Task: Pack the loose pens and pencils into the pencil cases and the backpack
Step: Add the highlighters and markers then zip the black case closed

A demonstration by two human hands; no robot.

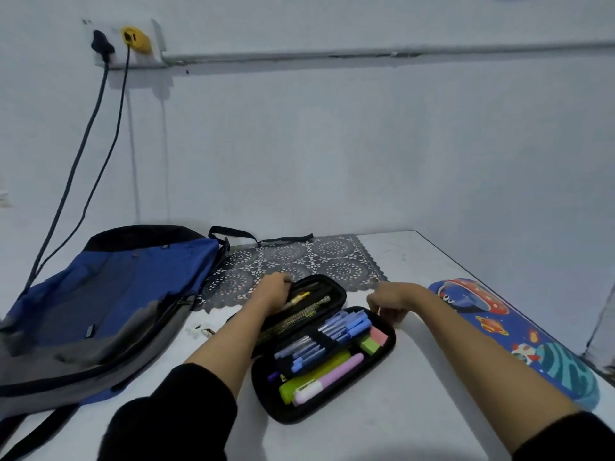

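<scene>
Your left hand (273, 290) has its fingers curled over the far end of the lid half of the black pencil case (319, 407), gripping that edge, probably to keep the lid tilted up so the mesh pocket and the yellow pencil (299, 297) inside it stay within reach. Your right hand (388, 302) sits at the far corner of the base half with its fingers bent downward. I can't tell whether it pinches the rim or a zip pull, or only rests there, but holding that corner would stop the case from sliding while the other hand works. The base looks well filled: blue pens (346, 324) lie under an elastic band, green and pink highlighters (319, 372) sit beside them nearer you, and two erasers (374, 341) are tucked at the far end (little room left, by the look of it). The case lies open on the white table (399, 410), its lid end touching the grey lace mat (299, 257). The backpack (109, 294) lies flat on your left, and the space-print pencil case (519, 334) lies closed on your right, apart from your hands. Some small bits beside your left forearm are too small to name. Judging by this, the black case is close to ready for zipping.
</scene>
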